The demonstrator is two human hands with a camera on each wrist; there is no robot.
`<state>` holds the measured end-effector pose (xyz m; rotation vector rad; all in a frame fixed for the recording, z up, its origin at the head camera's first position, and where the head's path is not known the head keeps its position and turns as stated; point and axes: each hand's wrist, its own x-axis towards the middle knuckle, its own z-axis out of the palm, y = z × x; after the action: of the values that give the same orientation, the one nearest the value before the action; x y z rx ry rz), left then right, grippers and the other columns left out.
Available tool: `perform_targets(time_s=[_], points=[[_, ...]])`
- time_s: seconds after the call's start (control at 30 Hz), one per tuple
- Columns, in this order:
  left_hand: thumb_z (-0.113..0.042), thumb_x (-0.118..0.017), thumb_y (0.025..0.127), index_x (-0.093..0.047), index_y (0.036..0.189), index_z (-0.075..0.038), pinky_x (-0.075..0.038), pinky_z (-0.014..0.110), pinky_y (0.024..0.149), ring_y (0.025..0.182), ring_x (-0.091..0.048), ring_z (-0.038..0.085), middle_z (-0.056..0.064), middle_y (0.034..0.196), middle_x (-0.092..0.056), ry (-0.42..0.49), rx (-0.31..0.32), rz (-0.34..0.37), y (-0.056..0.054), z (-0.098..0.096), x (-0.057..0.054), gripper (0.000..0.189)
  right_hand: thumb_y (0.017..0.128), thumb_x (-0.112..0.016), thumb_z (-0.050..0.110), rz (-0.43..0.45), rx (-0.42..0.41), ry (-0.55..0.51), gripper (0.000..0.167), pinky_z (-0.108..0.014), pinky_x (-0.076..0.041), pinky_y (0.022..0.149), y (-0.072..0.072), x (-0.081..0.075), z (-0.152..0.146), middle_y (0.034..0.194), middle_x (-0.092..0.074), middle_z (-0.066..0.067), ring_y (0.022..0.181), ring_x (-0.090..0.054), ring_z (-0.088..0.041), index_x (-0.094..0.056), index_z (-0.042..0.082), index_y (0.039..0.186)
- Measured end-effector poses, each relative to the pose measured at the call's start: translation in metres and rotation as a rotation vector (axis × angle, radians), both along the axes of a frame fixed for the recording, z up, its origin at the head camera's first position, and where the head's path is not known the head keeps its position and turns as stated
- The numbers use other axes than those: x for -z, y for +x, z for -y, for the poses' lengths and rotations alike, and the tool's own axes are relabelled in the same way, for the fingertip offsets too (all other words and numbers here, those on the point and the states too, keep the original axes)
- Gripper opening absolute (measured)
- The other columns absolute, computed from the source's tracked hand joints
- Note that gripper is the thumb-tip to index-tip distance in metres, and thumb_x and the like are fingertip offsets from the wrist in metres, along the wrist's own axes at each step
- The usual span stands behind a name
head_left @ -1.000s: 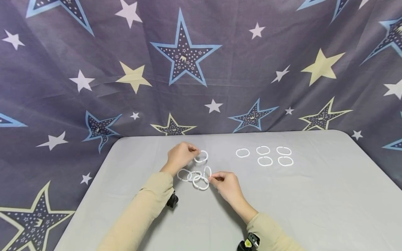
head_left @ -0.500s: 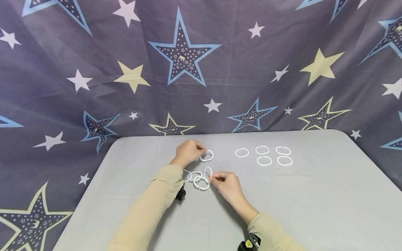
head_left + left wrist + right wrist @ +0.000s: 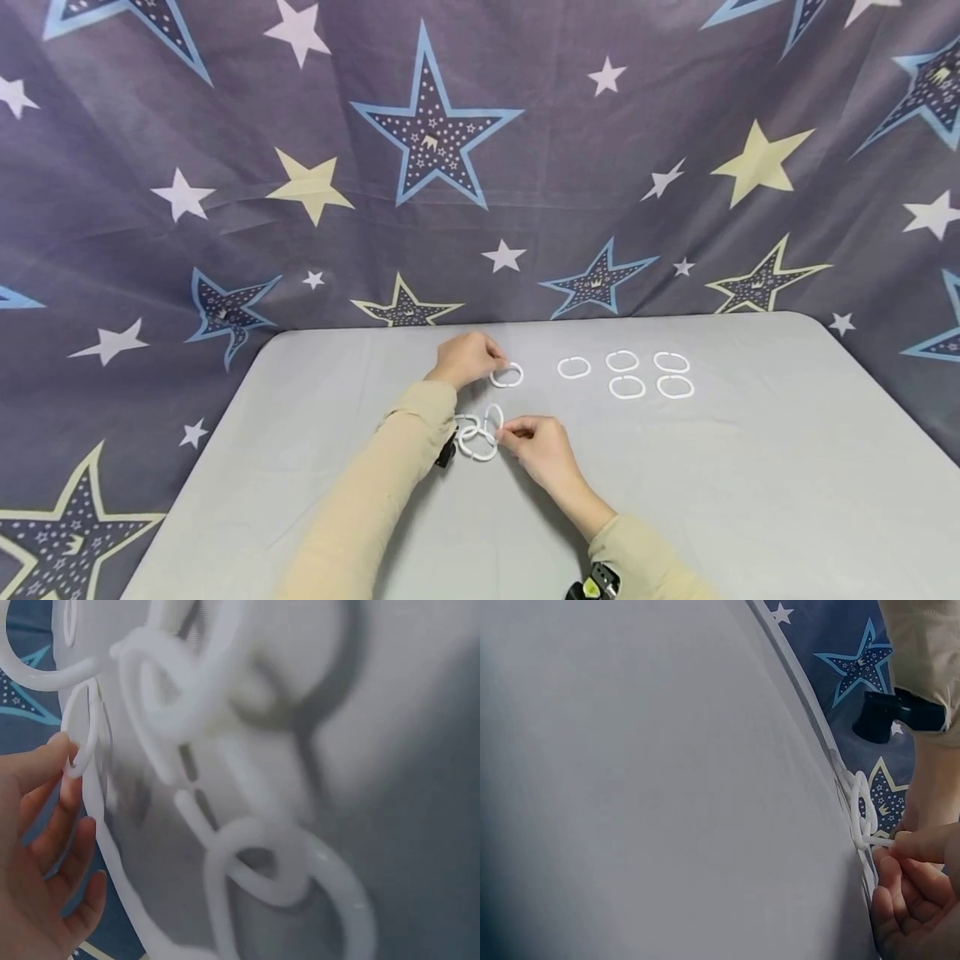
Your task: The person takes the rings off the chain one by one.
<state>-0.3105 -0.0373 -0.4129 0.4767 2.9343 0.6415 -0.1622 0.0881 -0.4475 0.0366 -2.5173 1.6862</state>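
My left hand [image 3: 467,358] pinches a single white oval plastic link [image 3: 507,386] between thumb and fingertips, near the back of the table. In the left wrist view this link [image 3: 94,727] stands on edge, with the other fingers loosely bent below it. Closer to me, my right hand [image 3: 542,444] pinches an upright white link [image 3: 502,414] at the end of a short chain [image 3: 463,447]. My left sleeve and wrist camera hide the chain's left part. Linked rings [image 3: 356,900] loom large and blurred in the left wrist view.
Several loose white links [image 3: 626,397] lie flat in two rough rows at the back right of the grey-covered table [image 3: 750,467]. Behind the table hangs a dark curtain [image 3: 555,208] printed with stars. A black wrist camera [image 3: 446,452] sits under my left cuff.
My left hand has moved to the right with its link, and its sleeve now covers the chain's left end. My right hand keeps its hold and has barely moved.
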Motion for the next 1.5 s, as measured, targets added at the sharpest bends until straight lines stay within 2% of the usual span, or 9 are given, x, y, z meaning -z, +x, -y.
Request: perform_targets(time_s=[0.23, 0.37, 0.47, 0.7, 0.97, 1.13, 1.33, 1.5], points=[[-0.035, -0.078, 0.084, -0.080, 0.090, -0.028, -0.048, 0.034, 0.072, 0.072, -0.060, 0.009, -0.013, 0.089, -0.074, -0.082, 0.074, -0.016, -0.003, -0.013, -0.005, 0.009, 0.082, -0.074, 0.004, 0.001, -0.006, -0.001, 0.006, -0.021, -0.043, 0.052, 0.000, 0.004, 0.000, 0.065, -0.067, -0.005, 0.055, -0.054, -0.004, -0.076, -0.001, 0.083], [-0.036, -0.079, 0.083, -0.081, 0.087, -0.030, -0.049, 0.036, 0.076, 0.080, -0.063, 0.010, -0.014, 0.088, -0.074, -0.114, 0.094, -0.027, -0.004, -0.021, -0.005, 0.007, 0.083, -0.074, 0.004, 0.002, -0.011, -0.010, 0.006, -0.020, -0.043, 0.053, 0.001, 0.004, 0.000, 0.066, -0.068, -0.004, 0.056, -0.054, -0.004, -0.077, -0.001, 0.084], [-0.037, -0.079, 0.082, -0.081, 0.087, -0.032, -0.048, 0.037, 0.079, 0.083, -0.062, 0.009, -0.015, 0.090, -0.073, -0.118, 0.096, -0.028, -0.008, -0.026, -0.002, 0.007, 0.083, -0.075, 0.004, -0.002, -0.019, -0.012, 0.006, -0.020, -0.044, 0.054, 0.002, 0.005, 0.001, 0.067, -0.068, -0.004, 0.056, -0.055, -0.004, -0.077, -0.001, 0.084], [-0.036, -0.081, 0.081, -0.080, 0.086, -0.033, -0.048, 0.037, 0.078, 0.077, -0.060, 0.008, -0.016, 0.088, -0.073, -0.112, 0.090, -0.019, -0.014, -0.034, 0.000, 0.006, 0.082, -0.075, 0.004, -0.009, -0.027, -0.012, 0.006, -0.020, -0.045, 0.055, 0.003, 0.003, 0.001, 0.068, -0.069, -0.005, 0.057, -0.056, -0.004, -0.077, -0.001, 0.084], [-0.035, -0.080, 0.082, -0.080, 0.085, -0.032, -0.050, 0.037, 0.080, 0.091, -0.065, 0.011, -0.015, 0.090, -0.073, -0.153, 0.097, -0.031, -0.015, -0.041, 0.000, 0.005, 0.082, -0.075, 0.004, -0.006, -0.021, -0.008, 0.006, -0.020, -0.045, 0.056, 0.002, 0.003, 0.001, 0.068, -0.069, -0.004, 0.058, -0.056, -0.003, -0.077, -0.001, 0.084], [-0.035, -0.079, 0.082, -0.080, 0.085, -0.033, -0.050, 0.035, 0.079, 0.094, -0.066, 0.010, -0.015, 0.092, -0.073, -0.170, 0.105, -0.043, -0.016, -0.043, 0.000, 0.004, 0.082, -0.075, 0.004, -0.010, -0.024, -0.004, 0.006, -0.020, -0.045, 0.056, 0.002, 0.003, 0.000, 0.069, -0.069, -0.005, 0.058, -0.056, -0.003, -0.077, -0.001, 0.084], [-0.034, -0.078, 0.084, -0.080, 0.088, -0.033, -0.050, 0.035, 0.081, 0.093, -0.065, 0.010, -0.016, 0.094, -0.073, -0.127, 0.140, -0.044, -0.013, -0.037, -0.005, 0.005, 0.082, -0.074, 0.004, -0.024, -0.028, 0.005, 0.006, -0.020, -0.045, 0.055, 0.000, 0.004, 0.000, 0.067, -0.069, -0.005, 0.057, -0.055, -0.002, -0.077, -0.001, 0.084], [-0.032, -0.077, 0.086, -0.080, 0.094, -0.030, -0.050, 0.033, 0.079, 0.079, -0.063, 0.006, -0.016, 0.092, -0.073, -0.058, 0.180, -0.048, -0.009, -0.026, -0.011, 0.009, 0.083, -0.074, 0.005, -0.022, -0.027, 0.008, 0.006, -0.020, -0.045, 0.055, -0.002, 0.004, -0.001, 0.067, -0.069, -0.005, 0.056, -0.055, -0.002, -0.077, -0.001, 0.083]])
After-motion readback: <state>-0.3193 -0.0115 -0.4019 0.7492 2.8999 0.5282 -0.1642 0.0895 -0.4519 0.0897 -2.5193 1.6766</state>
